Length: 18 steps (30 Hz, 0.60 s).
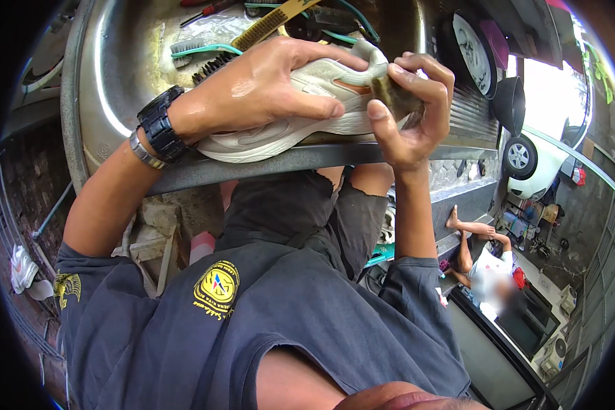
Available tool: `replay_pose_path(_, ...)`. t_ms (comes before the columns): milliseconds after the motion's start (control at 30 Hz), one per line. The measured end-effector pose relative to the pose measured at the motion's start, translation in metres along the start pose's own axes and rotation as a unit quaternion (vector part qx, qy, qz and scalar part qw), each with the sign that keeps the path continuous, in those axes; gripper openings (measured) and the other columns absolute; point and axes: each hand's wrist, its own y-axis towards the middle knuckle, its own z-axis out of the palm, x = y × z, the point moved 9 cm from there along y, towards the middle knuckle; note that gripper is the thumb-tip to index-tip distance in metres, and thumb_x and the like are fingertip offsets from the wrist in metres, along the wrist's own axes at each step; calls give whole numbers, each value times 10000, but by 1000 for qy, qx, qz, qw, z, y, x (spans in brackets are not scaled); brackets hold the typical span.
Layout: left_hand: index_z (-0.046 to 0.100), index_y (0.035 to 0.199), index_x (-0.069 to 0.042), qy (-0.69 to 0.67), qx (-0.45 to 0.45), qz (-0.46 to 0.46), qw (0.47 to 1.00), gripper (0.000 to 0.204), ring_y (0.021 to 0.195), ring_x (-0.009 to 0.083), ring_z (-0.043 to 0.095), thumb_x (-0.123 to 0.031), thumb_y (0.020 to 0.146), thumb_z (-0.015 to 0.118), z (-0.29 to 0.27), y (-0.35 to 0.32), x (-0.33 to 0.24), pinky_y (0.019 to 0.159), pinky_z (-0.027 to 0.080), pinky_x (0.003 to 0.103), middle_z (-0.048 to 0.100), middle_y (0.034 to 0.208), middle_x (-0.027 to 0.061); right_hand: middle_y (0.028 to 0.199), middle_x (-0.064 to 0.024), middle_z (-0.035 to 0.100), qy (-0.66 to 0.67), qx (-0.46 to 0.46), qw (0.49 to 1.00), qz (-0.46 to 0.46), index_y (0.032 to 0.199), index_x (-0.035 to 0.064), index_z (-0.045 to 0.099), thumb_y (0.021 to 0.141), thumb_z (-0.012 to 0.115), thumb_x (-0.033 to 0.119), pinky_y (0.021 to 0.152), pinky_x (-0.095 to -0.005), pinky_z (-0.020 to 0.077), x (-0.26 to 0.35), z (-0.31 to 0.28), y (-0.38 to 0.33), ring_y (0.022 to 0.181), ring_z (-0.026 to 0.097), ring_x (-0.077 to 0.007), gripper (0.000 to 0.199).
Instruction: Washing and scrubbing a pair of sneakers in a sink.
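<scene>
A cream-white sneaker (pixel 253 142) lies on its side across the near rim of a metal sink (pixel 215 171), toe to the left and heel to the right. My left hand (pixel 260 85) is closed over its upper, thumb pressed on the side by the sole and fingers reaching toward the collar. At the heel, my right hand (pixel 420 102) grips a small brush (pixel 391 97) with brownish-yellow bristles, blurred and partly covered by the fingers. The bristles appear to touch the heel beside an orange-brown patch.
Inside the sink lie a teal-handled brush (pixel 208 49), a wooden-handled brush (pixel 270 26) and a red-handled tool (pixel 215 9). A ridged metal drainboard (pixel 468 123) extends right, with a black bowl (pixel 509 102) past it. Another person (pixel 485 263) sits farther right, near a white car (pixel 536 174).
</scene>
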Motion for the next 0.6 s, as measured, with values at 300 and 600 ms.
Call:
replay_pose_path(300,591,1421,-14,35,25,50,998,568,1245,173,602,-85,872,719,7,-2,-6,1095,438,315,658,1366,131,1041,-53,656,-89,63,994,-5,946,134,735,642,815,257,921,-396,406,-4,-5,21,1015,601,-273,338)
replay_pose_path(600,601,1413,-14,14,48,19,999,580,1225,174,613,-63,842,689,14,-5,-1,1094,437,318,667,1352,140,1057,-94,634,-67,94,993,-37,980,80,715,678,820,202,907,-388,427,28,4,9,1000,570,-279,342)
